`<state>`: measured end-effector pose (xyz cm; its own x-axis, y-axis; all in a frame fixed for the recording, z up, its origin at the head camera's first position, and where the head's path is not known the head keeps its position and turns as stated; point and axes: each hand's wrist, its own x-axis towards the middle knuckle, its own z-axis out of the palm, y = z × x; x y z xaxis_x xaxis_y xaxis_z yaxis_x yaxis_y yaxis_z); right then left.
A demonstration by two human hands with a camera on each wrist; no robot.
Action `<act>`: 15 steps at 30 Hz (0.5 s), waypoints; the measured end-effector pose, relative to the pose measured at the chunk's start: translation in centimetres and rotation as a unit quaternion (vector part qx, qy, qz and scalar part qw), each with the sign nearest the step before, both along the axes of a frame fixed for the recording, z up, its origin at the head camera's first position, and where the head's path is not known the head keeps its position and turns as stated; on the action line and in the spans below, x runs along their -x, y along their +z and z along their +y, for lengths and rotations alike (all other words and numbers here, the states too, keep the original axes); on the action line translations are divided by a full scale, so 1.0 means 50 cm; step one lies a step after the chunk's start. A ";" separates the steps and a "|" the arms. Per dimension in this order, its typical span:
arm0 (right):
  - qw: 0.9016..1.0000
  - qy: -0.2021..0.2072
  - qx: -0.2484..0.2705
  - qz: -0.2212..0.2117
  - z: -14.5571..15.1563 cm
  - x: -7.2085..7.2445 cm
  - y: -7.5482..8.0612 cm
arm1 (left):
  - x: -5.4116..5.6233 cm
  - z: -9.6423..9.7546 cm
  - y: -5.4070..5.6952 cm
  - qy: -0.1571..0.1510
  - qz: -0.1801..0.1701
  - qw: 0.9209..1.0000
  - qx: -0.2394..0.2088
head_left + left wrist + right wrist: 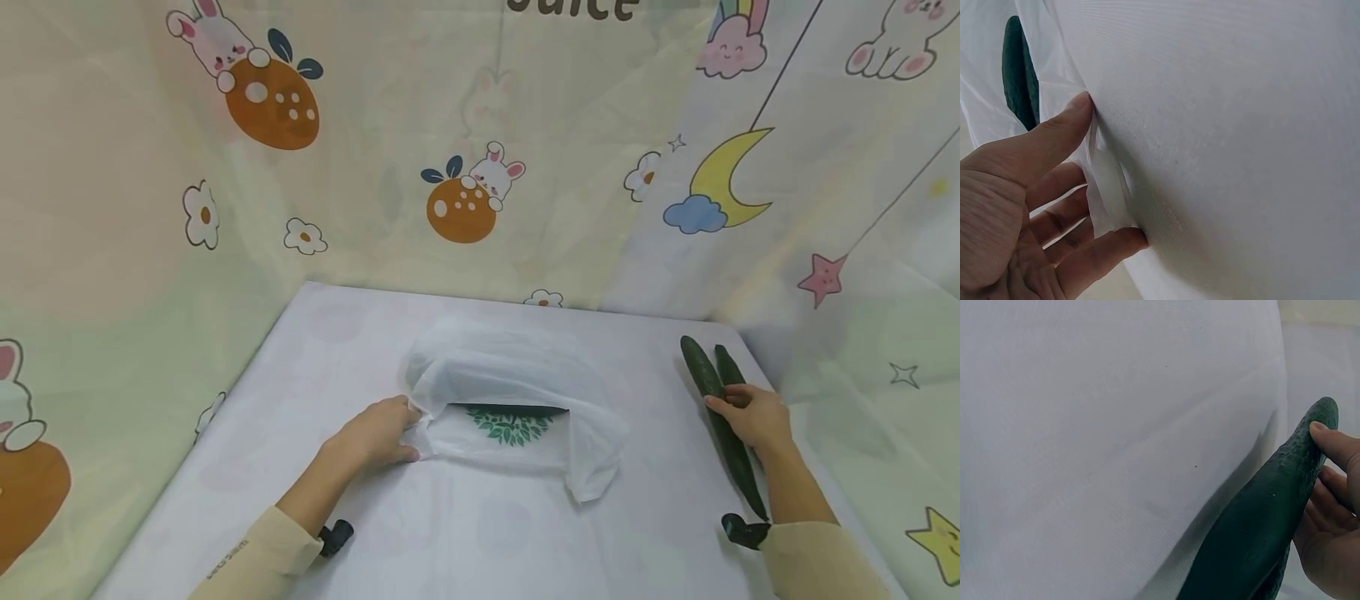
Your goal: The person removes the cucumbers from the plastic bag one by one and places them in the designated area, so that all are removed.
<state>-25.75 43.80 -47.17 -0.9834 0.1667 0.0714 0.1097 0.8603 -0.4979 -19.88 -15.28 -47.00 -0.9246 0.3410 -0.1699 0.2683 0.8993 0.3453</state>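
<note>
A thin white plastic bag (517, 367) with a green leafy print (510, 425) lies across the middle of the table. My left hand (378, 429) holds its left end, with the thumb and fingers (1104, 253) spread around the crumpled film in the left wrist view. Two long dark green cucumbers lie side by side at the right. My right hand (753, 417) grips the longer, left cucumber (701, 367), thumb on its near side; in the right wrist view this cucumber (1254, 512) points up toward the thumb. The other cucumber (727, 364) is partly covered by the hand.
A white cloth covers the table (465, 542). Behind it and at both sides hang curtains (375, 167) printed with rabbits, oranges and stars. Black straps with small devices (337, 537) sit at both wrists.
</note>
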 end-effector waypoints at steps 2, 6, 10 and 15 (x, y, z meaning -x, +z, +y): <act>1.000 -0.004 0.004 -0.006 0.002 -0.001 -0.008 | -0.001 0.002 0.000 -0.001 0.000 1.000 0.000; 1.000 -0.007 0.006 -0.019 0.004 -0.001 -0.015 | 0.000 0.003 -0.003 -0.006 0.001 1.000 0.005; 1.000 -0.005 0.004 -0.023 0.004 0.004 -0.017 | 0.002 0.003 -0.004 -0.010 0.003 1.000 0.010; 0.999 -0.012 0.024 -0.028 0.001 0.008 -0.021 | 0.005 0.003 0.001 -0.021 0.009 1.000 0.012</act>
<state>-26.13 43.86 -48.24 -0.9813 0.1923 0.0076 0.1589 0.8320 -0.5315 -20.12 -15.12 -46.98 -0.9122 0.3764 -0.1618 0.3125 0.8946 0.3195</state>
